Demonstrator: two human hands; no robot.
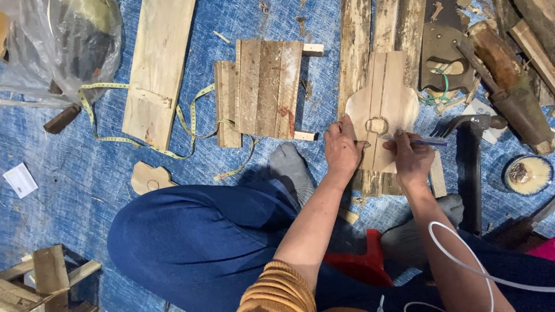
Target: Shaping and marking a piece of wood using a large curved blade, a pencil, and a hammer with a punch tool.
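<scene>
Hammer point(471, 167) crowds right hand point(411, 159)

Your pen point(425, 141) shows blue against the pale, straw-coloured guitar-shaped cutout point(384, 101), its grain running in faint vertical lines. Beneath lies a blue tarp point(52, 167) streaked with white wear. Your trousers point(202, 237) are deep navy, your socks point(292, 167) grey, your cuff point(277, 292) ribbed mustard-orange. A yellow measuring tape point(144, 147) with dark markings loops beside a weathered grey-brown slat panel point(266, 86) stained reddish. A red object point(361, 263) sits by your knee; the hammer point(471, 167) is black.
</scene>
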